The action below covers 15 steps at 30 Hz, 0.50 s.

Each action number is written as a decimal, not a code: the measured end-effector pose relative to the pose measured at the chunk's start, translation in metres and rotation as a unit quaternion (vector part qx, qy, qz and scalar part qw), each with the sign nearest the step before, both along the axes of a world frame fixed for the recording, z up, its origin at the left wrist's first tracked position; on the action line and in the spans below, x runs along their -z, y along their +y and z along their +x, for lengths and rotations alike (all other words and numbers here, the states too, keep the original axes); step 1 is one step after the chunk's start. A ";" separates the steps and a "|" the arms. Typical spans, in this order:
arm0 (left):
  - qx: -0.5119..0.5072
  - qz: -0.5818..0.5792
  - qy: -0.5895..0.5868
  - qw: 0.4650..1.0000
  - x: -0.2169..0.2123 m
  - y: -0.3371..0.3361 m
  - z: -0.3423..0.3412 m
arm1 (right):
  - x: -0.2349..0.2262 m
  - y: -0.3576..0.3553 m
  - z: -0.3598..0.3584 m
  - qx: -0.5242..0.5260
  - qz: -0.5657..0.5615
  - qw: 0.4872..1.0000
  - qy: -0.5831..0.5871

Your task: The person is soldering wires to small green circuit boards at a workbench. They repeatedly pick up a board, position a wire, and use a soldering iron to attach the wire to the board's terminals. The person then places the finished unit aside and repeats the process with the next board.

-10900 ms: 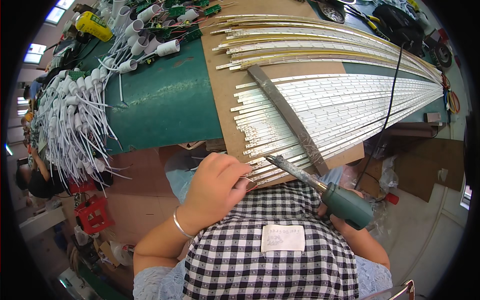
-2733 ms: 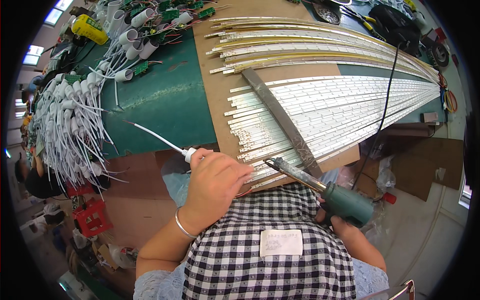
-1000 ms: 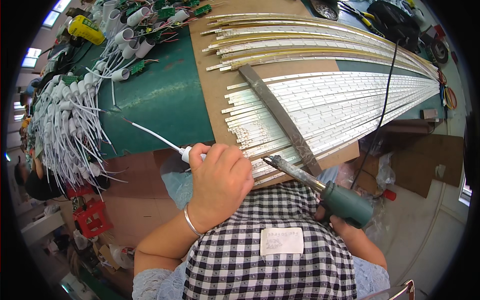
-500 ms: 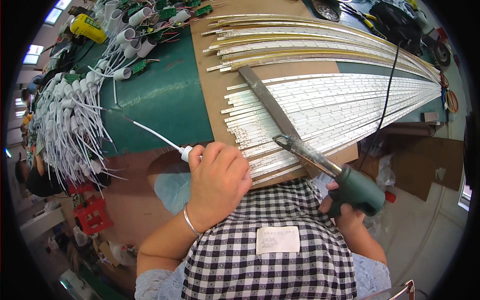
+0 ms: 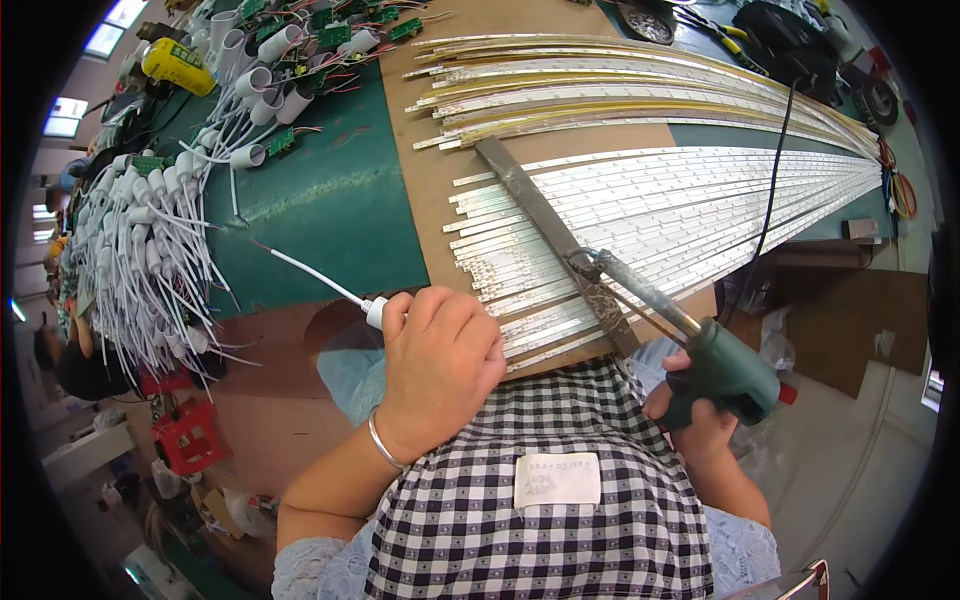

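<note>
My left hand [image 5: 440, 350] is clenched around a white wired connector [image 5: 374, 311] at the near ends of the LED strips [image 5: 660, 215]. My right hand [image 5: 695, 420] grips the green soldering iron [image 5: 720, 365], whose tip points up-left toward those strip ends, just right of the connector.

Light was bright and even — bluish windows [image 5: 105, 38] glowed at upper left, the white strips [image 5: 680, 205] glared faintly. Focus was sharp; fisheye bending and black vignette ringed the frame.
</note>
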<state>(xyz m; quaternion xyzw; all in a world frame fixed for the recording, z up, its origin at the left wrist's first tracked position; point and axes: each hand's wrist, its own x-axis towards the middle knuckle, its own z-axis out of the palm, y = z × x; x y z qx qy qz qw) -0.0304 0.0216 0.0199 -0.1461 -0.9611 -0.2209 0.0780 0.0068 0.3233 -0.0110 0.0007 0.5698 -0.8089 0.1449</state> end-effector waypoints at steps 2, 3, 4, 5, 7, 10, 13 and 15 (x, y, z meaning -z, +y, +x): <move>0.004 0.002 -0.009 1.000 0.000 -0.001 0.001 | -0.003 -0.003 0.000 0.004 -0.002 1.000 -0.003; 0.005 0.003 -0.013 1.000 0.001 -0.003 0.001 | -0.005 -0.004 0.000 -0.001 -0.001 1.000 -0.007; 0.005 0.021 -0.017 1.000 0.000 -0.005 0.002 | -0.007 -0.005 -0.001 -0.007 -0.002 1.000 -0.010; 0.004 0.040 -0.021 0.999 -0.001 -0.010 0.002 | -0.006 -0.006 0.000 0.006 0.015 1.000 -0.007; -0.011 0.056 -0.002 0.998 -0.002 -0.025 0.003 | -0.003 -0.008 0.002 0.029 0.048 0.998 0.000; -0.054 0.018 0.036 0.998 0.001 -0.063 0.006 | -0.001 -0.005 0.003 0.033 0.046 0.998 -0.025; -0.082 -0.015 0.001 0.997 0.003 -0.080 0.016 | -0.006 -0.011 -0.001 0.026 0.030 0.999 -0.018; -0.084 -0.004 0.002 0.996 0.003 -0.078 0.021 | -0.003 -0.008 -0.001 -0.002 -0.004 1.000 0.004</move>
